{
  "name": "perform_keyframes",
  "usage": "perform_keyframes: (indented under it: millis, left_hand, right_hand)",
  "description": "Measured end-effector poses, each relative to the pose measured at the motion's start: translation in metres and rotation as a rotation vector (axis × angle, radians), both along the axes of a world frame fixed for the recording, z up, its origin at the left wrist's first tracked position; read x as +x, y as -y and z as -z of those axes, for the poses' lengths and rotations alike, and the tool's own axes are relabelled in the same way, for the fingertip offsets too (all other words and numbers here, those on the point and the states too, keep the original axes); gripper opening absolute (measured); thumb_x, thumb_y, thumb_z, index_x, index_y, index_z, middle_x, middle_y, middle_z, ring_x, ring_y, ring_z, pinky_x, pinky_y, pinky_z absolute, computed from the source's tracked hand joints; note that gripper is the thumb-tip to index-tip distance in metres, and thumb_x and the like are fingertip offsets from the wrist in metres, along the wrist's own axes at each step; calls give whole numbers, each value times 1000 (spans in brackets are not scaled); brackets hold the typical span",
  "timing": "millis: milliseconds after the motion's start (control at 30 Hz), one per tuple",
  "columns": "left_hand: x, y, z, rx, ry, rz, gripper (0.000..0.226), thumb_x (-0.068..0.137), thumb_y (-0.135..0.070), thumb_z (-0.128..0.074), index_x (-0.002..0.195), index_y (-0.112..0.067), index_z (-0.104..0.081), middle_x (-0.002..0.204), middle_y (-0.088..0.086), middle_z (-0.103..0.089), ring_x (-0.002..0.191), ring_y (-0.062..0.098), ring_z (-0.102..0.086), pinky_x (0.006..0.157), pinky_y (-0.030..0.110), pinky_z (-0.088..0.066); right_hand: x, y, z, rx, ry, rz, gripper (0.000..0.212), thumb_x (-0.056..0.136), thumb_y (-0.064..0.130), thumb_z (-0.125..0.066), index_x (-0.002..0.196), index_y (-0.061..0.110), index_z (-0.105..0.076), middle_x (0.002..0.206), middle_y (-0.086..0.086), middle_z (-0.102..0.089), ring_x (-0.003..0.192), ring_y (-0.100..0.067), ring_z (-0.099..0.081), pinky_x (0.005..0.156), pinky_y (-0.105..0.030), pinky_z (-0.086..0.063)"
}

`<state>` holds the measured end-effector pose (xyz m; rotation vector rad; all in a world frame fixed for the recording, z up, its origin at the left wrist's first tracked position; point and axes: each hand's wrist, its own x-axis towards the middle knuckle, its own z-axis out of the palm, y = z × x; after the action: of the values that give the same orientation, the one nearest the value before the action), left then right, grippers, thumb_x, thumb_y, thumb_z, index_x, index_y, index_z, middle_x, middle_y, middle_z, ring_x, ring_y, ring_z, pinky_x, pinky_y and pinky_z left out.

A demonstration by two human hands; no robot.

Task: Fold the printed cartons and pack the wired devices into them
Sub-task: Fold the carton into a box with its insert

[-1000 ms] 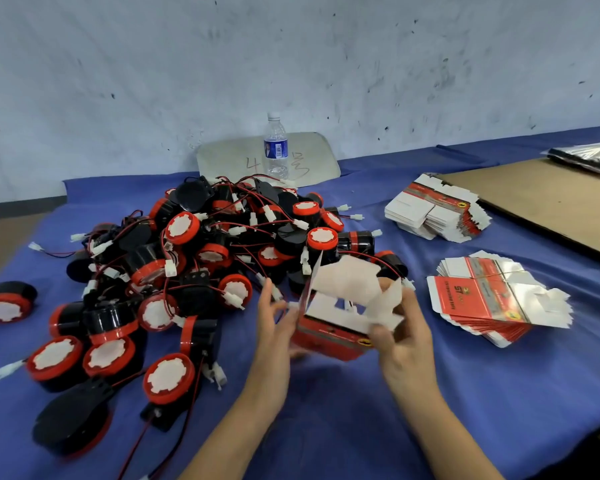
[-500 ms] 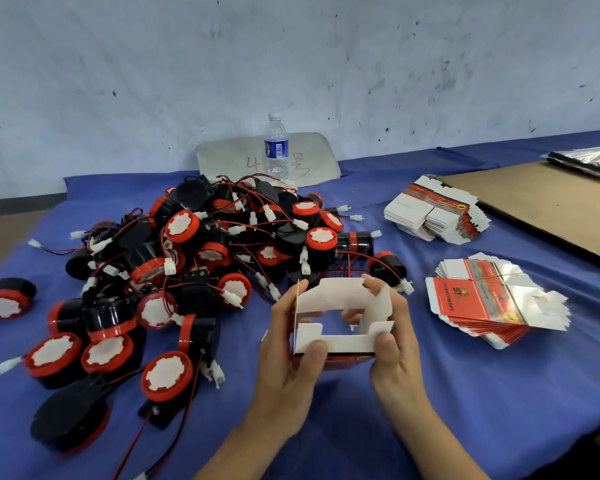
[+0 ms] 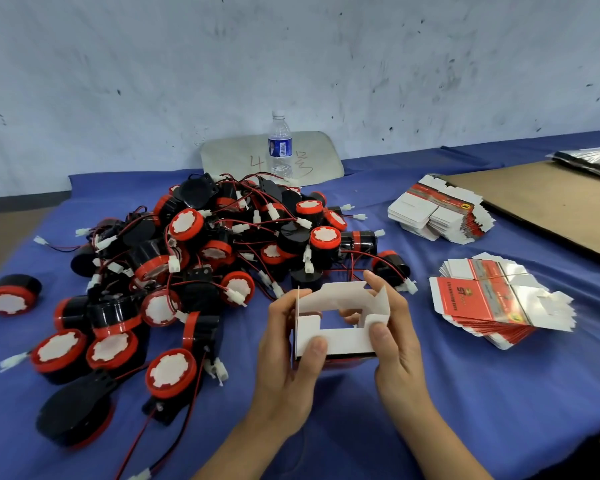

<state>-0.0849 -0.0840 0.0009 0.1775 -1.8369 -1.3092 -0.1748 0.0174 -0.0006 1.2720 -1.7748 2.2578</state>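
We held half-folded carton; left hand gripped its left edge, thumb on front panel; right hand pinched right flap; device pile just behind.

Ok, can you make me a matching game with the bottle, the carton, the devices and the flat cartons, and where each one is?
Things:
1 bottle
2 carton
3 devices
4 flat cartons

Places:
A held by the left hand and right hand
B stacked on the right
C standing by the wall
D heaped on the left

Pairs: 1-C, 2-A, 3-D, 4-B
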Motion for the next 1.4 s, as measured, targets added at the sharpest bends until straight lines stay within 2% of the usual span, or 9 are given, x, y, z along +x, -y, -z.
perform_keyframes:
  millis: [200, 333, 500, 567, 700, 833, 967, 1200, 1400]
  left_hand:
    - [1, 2, 2, -16, -10, 5, 35, 85, -43, -49, 119, -52, -45, 109, -8, -59, 99, 16, -60, 80, 30, -51]
    - [1, 2, 3, -17, 0, 12, 34, 85, -41, -48, 118, -48, -47, 108, -6, -60, 98, 17, -60, 80, 35, -52]
    - [0, 0, 2, -42, -6, 21, 32, 89, -35, -43, 121, -40, -47, 105, -11, -61, 90, 7, -59, 75, 15, -48]
    - [0, 0, 2, -35, -16, 28, 32, 89, -33, -42, 120, -40, -47, 104, -10, -61, 89, 9, -59, 76, 16, -47]
    - [0, 0, 0, 67, -31, 3, 29, 88, -35, -41, 112, -46, -52, 100, -7, -64, 91, 12, -62, 77, 16, -48]
    - [-1, 1, 1, 212, -65, 26, 29, 82, -38, -45, 106, -48, -57, 99, -5, -67, 91, 9, -64, 75, 17, -49]
    - [-1, 3, -1, 255, -84, 50, 30, 81, -35, -47, 103, -52, -59, 98, -9, -67, 86, 7, -63, 70, 19, -50]
    - [-1, 9, -1, -27, -5, 103, 56, 89, -62, -50, 140, -46, -34, 123, -12, -59, 99, 12, -65, 78, 26, -54]
    - [-3, 13, 3, -130, 40, 79, 36, 92, -63, -43, 117, -40, -54, 104, -4, -63, 87, 16, -66, 71, 22, -51]
  right_hand:
    - [0, 0, 3, 50, -5, 23, 41, 89, 64, -47, 130, 57, -45, 126, 22, -56, 101, -8, -64, 85, -19, -49]
    - [0, 0, 4, 29, -35, 31, 42, 92, 45, -47, 132, 56, -41, 119, 19, -59, 101, -14, -64, 87, -26, -50]
    - [3, 2, 9, -75, -42, 70, 42, 87, 29, -52, 117, 54, -39, 115, -3, -56, 100, -32, -60, 89, -51, -48]
    - [4, 2, 8, -74, -98, 139, 42, 86, 26, -53, 113, 56, -40, 118, -5, -54, 101, -28, -61, 90, -46, -49]
    - [2, 3, 6, -62, -284, 177, 32, 91, 32, -56, 118, 45, -44, 122, 20, -52, 104, -13, -59, 88, -25, -48]
    - [-1, 2, 5, -20, -395, 194, 36, 95, 53, -49, 119, 27, -53, 115, -2, -55, 111, -5, -54, 89, -17, -45]
    - [0, 2, 4, 43, -446, 230, 36, 84, 41, -60, 108, 14, -62, 106, -3, -55, 102, 4, -54, 83, -11, -45]
    - [-1, 1, 3, 12, -8, 197, 25, 81, 39, -50, 88, 21, -66, 84, 0, -64, 70, -14, -60, 58, -26, -47]
    - [-2, 0, 3, 14, 184, 105, 37, 78, 45, -51, 79, 12, -66, 77, -7, -67, 59, -8, -60, 51, -19, -46]
